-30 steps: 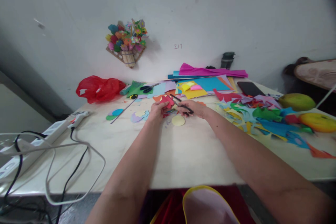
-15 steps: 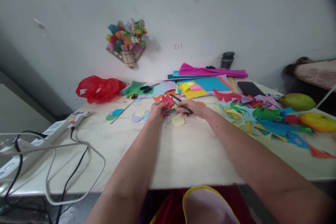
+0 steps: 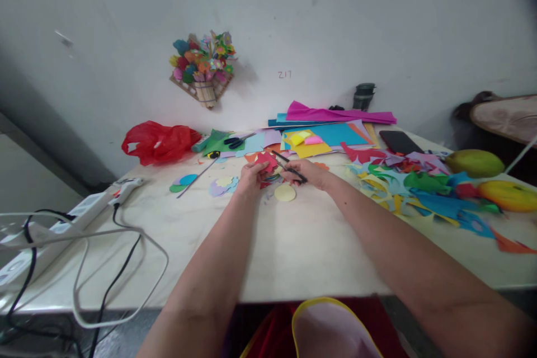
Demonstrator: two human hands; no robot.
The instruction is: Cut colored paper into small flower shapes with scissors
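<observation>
My left hand (image 3: pixel 251 175) pinches a small piece of red paper (image 3: pixel 267 162) over the middle of the white table (image 3: pixel 310 251). Black-handled scissors (image 3: pixel 298 174) are gripped in my right hand (image 3: pixel 309 172), their blades parted at the paper's right edge. Just below the hands lies a pale yellow paper circle (image 3: pixel 285 193). Scalloped paper shapes (image 3: pixel 224 183) in yellow, lilac and blue rest left of my left hand. More coloured pieces are partly hidden under both hands.
Paper scraps (image 3: pixel 432 190) cover the right side near two fruits (image 3: pixel 474 163). Coloured sheets (image 3: pixel 335 135), a phone (image 3: pixel 401 142) and second scissors (image 3: pixel 235 141) lie further back. A red bag (image 3: pixel 159 142) sits back left; a power strip (image 3: pixel 59 235) with cables lies at the left.
The scissors and the red paper have shifted very slightly; both hands keep their hold and stay almost where they were.
</observation>
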